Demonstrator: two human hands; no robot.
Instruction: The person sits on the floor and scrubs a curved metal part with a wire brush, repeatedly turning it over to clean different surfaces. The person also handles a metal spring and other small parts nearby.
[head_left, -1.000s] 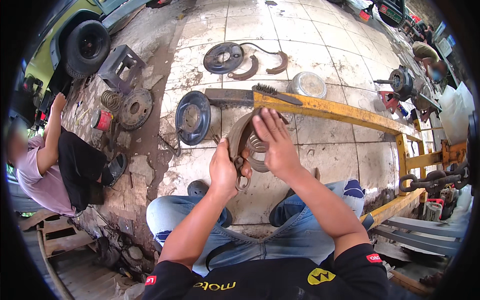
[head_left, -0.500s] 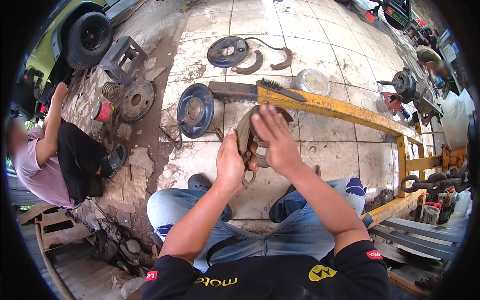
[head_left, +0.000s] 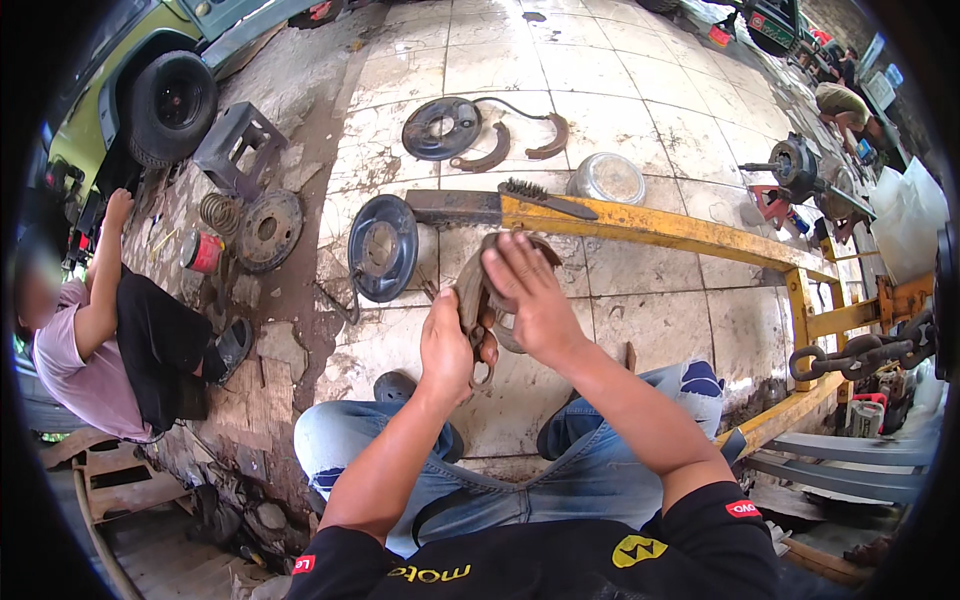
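Note:
A curved, rusty brake shoe (head_left: 470,287) is gripped in my left hand (head_left: 446,345), its fingers wrapped round the lower part. Across its curved face lies my right hand (head_left: 540,308), fingers stretched out flat. A metal ring dangles below my left fingers, and the underside of the shoe is hidden by my hands. Just left of the shoe a dark backing plate (head_left: 402,240) leans near the end of a yellow steel beam (head_left: 660,222). On that beam rests a wire brush (head_left: 548,198).
Farther off on the tiles lie another backing plate (head_left: 421,128) with a cable and two brake shoes (head_left: 486,153). A round clear container (head_left: 612,180) stands behind the beam. At left are a rusty disc (head_left: 270,232), a coil spring (head_left: 219,212), a stool (head_left: 238,152) and a seated person (head_left: 95,345).
The view has shifted slightly, so the floor things sit a little lower. My left hand keeps its hold on the brake shoe, and my right hand still lies flat over it.

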